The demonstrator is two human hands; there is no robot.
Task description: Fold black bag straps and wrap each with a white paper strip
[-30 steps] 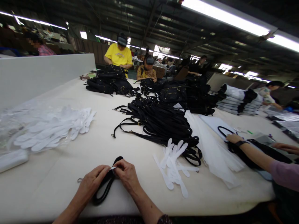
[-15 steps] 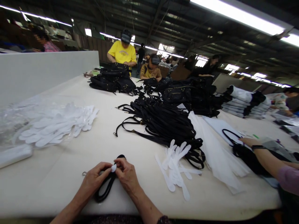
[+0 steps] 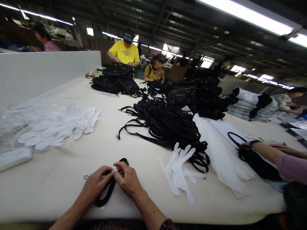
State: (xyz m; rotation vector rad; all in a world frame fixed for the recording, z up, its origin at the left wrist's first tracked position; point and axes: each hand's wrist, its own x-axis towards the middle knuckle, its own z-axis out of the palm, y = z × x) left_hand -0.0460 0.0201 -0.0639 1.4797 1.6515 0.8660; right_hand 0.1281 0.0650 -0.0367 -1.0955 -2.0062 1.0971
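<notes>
Plainly, the head view has both bare hands meeting near the front edge of the desk, over a looped black strap; the left hand comes in from its side with its grip pinched together on a small white tab, thumb against fingertips; the right hand meets it from the other side, its forefinger and thumb at the same tab (whether that grip is clamped or merely touching, I cannot tell); the strap lies between the two hands and partly under them, one bend toward the person, the other showing just beyond the right fingers; a small metal clasp lies beside the left hand.

To the right of the hands, apart from them, lies a loose pile of white strips, some with toothed edges; it touches the lower end of a large heap of black straps; pale sheets fan out beside that heap; on the left, a spread of white pieces sits with clear plastic, and a white bundle is near it.

Farther right, a co-worker's purple sleeve reaches toward a black bag; across the desk, a person in a yellow shirt stands behind stacked black bags.
</notes>
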